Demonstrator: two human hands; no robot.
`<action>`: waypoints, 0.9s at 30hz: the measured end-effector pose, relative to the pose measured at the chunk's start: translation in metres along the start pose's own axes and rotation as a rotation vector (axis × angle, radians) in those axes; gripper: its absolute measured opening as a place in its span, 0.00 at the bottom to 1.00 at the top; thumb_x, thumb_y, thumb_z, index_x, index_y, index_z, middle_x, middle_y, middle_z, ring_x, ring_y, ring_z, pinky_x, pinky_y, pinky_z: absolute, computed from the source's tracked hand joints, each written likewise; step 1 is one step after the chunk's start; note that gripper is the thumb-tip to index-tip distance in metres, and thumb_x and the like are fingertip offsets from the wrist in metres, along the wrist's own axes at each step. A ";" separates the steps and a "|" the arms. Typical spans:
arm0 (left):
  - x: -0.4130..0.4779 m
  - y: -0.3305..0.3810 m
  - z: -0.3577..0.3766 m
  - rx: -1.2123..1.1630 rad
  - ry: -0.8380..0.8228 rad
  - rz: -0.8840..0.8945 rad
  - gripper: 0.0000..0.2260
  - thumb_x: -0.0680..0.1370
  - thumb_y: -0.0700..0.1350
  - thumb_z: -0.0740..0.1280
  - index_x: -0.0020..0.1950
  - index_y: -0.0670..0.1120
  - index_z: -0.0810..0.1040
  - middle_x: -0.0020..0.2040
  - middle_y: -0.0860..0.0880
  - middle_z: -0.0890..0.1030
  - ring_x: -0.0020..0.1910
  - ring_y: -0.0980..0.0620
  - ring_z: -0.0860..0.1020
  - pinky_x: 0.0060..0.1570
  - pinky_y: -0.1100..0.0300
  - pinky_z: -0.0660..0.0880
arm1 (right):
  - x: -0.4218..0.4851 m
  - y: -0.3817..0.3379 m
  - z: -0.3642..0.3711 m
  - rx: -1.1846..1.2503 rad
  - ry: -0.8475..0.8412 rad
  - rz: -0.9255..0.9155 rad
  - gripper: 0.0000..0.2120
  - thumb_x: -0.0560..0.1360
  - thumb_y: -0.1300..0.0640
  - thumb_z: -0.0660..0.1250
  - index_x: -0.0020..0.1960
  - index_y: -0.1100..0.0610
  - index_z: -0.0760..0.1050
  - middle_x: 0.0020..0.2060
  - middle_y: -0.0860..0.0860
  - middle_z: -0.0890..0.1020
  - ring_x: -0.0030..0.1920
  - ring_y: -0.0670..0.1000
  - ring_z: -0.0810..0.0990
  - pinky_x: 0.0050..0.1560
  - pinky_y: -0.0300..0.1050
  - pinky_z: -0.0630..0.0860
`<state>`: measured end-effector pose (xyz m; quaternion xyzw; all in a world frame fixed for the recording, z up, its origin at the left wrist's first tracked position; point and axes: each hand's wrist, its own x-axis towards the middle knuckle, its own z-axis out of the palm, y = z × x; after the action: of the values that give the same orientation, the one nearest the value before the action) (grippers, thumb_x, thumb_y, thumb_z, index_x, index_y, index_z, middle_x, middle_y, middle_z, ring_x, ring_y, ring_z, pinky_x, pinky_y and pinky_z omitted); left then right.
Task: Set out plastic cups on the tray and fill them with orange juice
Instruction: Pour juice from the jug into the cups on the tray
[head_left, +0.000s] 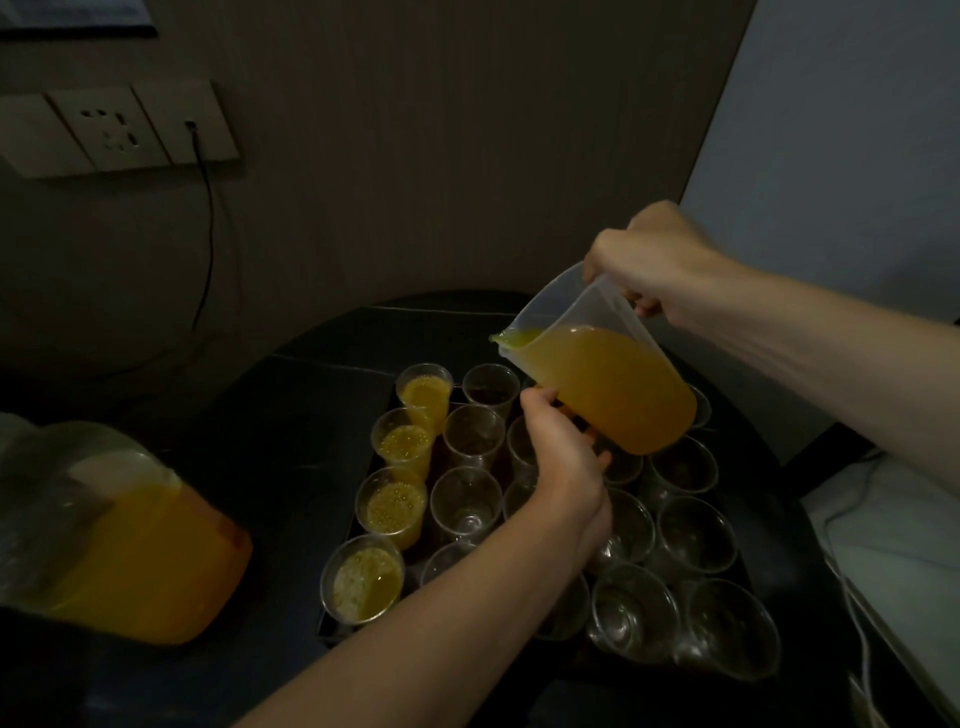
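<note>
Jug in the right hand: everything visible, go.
The jug is translucent plastic with a pour spout, roughly half full of orange juice. It is tilted spout-down to the left above the cups on the tray; juice sits at the lip, no stream visible. The right hand grips its raised rear; the left hand holds its underside.

Dark round table (311, 395), black tray (328, 635) of plastic cups (466, 506) on top

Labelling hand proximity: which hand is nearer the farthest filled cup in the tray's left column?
Left. The left hand holds the jug from below, just right of that filled cup. The right hand grips the jug's top edge, higher and farther right.
</note>
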<state>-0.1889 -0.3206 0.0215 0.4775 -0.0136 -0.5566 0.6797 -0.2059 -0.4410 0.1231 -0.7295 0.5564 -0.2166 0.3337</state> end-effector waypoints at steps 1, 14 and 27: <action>0.001 0.000 -0.001 0.001 0.003 0.000 0.11 0.84 0.56 0.51 0.56 0.57 0.72 0.60 0.48 0.77 0.65 0.43 0.74 0.72 0.41 0.65 | 0.001 -0.001 0.000 -0.009 -0.003 0.002 0.09 0.75 0.56 0.70 0.53 0.57 0.74 0.42 0.55 0.79 0.37 0.51 0.78 0.31 0.43 0.73; 0.008 -0.006 0.000 0.000 0.014 -0.008 0.10 0.84 0.55 0.51 0.54 0.57 0.72 0.60 0.47 0.78 0.64 0.42 0.76 0.69 0.42 0.68 | 0.002 -0.005 -0.001 -0.082 -0.003 0.014 0.07 0.76 0.56 0.70 0.45 0.56 0.73 0.41 0.54 0.77 0.37 0.51 0.77 0.36 0.44 0.74; -0.001 -0.005 0.004 -0.018 -0.016 -0.013 0.10 0.85 0.54 0.51 0.53 0.56 0.71 0.59 0.47 0.77 0.64 0.43 0.75 0.70 0.42 0.68 | 0.002 -0.008 -0.005 -0.099 -0.023 0.034 0.07 0.76 0.56 0.70 0.44 0.57 0.73 0.38 0.54 0.76 0.36 0.51 0.76 0.34 0.44 0.73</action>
<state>-0.1955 -0.3220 0.0212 0.4671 -0.0109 -0.5647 0.6803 -0.2035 -0.4424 0.1320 -0.7381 0.5747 -0.1751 0.3072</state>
